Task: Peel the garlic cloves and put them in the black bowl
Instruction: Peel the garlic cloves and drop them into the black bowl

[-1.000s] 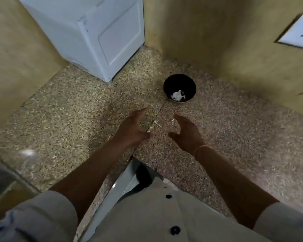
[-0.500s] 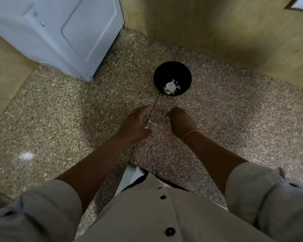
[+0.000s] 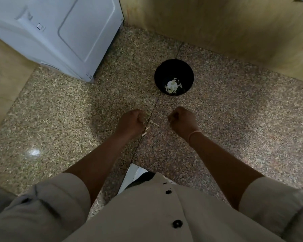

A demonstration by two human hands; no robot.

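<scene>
A white appliance [image 3: 59, 32] stands at ten o'clock on the speckled stone floor [image 3: 243, 119], backed by a yellowish wall [image 3: 217, 23] running from twelve to two o'clock. A dark seam [image 3: 136, 151] crosses the floor toward six o'clock. A glare spot [image 3: 34, 151] shines at eight o'clock.

You wear a loose, pale beige shirt [image 3: 147, 215] of plain cloth that closes down the front with small, round, dark buttons [image 3: 177, 224]. Two of them show clearly, one above the other, beside a straight front edge. Your left sleeve [image 3: 59, 198] and your right sleeve [image 3: 273, 203] are both rolled into thick cuffs near the elbow, so your forearms are bare. A thin, pale band [image 3: 193, 133] circles your wrist just behind the right hand [image 3: 184, 119].
</scene>
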